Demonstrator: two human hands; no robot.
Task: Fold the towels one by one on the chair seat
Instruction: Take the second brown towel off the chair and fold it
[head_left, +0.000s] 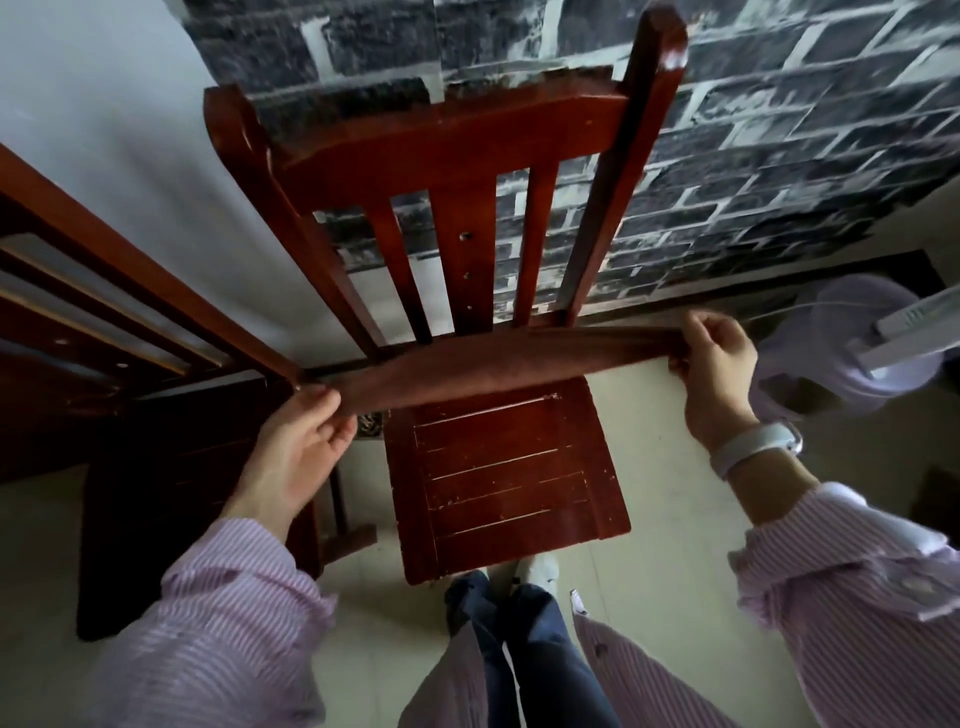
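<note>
A brown towel of soft, matte cloth is stretched flat in the middle of the frame, like a long narrow band that sags a little. The left hand pinches its lower left end between thumb and fingers, and the right hand is closed on its upper right end. The towel hangs above the back part of the chair seat, without touching it as far as I can see. The seat is glossy red-brown wood with straight grooves and worn pale edges; nothing lies on it. The slatted chair back rises toward the upper centre, before a dark brick-pattern wall. The sleeves are striped pink cloth, and a white band circles the right wrist.
</note>
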